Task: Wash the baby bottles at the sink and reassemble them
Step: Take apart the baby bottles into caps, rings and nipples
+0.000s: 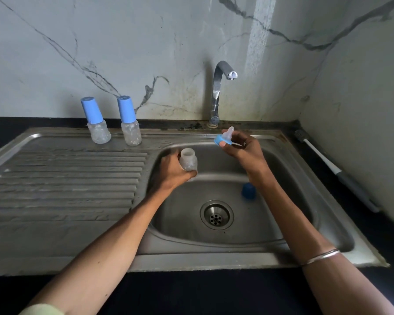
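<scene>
Over the stainless steel sink basin (289, 214), tap (223, 73) dry. Your left hand (171, 171) is curled round the small clear plastic bottle body (188, 160), mouth open and tilted up. Your right hand (243, 148) pinches the blue screw ring with its clear silicone teat (224, 138) at the ring's edge. Both pieces look light; likely slick once wet. Hold the ring, not the soft teat. A blue cap (248, 190) lies in the basin; two capped bottles (114, 121) stand on the drainboard.

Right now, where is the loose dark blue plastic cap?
In the head view, the dark blue plastic cap lies in the steel sink basin, right of the drain, beside the right forearm.
</scene>
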A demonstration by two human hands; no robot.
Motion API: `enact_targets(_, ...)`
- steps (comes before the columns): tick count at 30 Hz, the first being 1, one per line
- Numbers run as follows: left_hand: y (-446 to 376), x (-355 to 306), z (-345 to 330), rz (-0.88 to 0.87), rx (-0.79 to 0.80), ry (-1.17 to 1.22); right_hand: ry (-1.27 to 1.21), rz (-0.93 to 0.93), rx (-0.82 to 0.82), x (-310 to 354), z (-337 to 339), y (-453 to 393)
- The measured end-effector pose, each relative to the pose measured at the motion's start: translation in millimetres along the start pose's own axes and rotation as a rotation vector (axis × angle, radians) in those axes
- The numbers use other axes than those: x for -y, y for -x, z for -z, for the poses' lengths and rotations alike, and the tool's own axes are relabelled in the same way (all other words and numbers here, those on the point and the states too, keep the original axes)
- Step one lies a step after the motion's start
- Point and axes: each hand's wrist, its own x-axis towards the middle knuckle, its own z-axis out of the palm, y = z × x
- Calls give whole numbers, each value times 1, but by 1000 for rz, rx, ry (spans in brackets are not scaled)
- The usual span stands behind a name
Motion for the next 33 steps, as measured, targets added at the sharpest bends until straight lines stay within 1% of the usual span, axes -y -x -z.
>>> enact_targets(5,-20,10,-17,157,197,-153,119,-15,-16,-15,5,-5)
enact_targets(7,-27,14,-22,190,242,-191,162,-22,-18,-19,9,-7)
enact_targets(14,-40,23,-32,207,315,-307,281,7,-10,-32,16,-12)
enact_targets(21,-40,28,-40,289,356,-415,316,-1,-20,-37,18,-16)
enact_targets(27,-36,28,-42,251,364,-501,314,-15,-38,-38,22,-16)
enact_targets(33,-33,24,-38,179,384,-585,319,-52,-18,-39,22,-18)
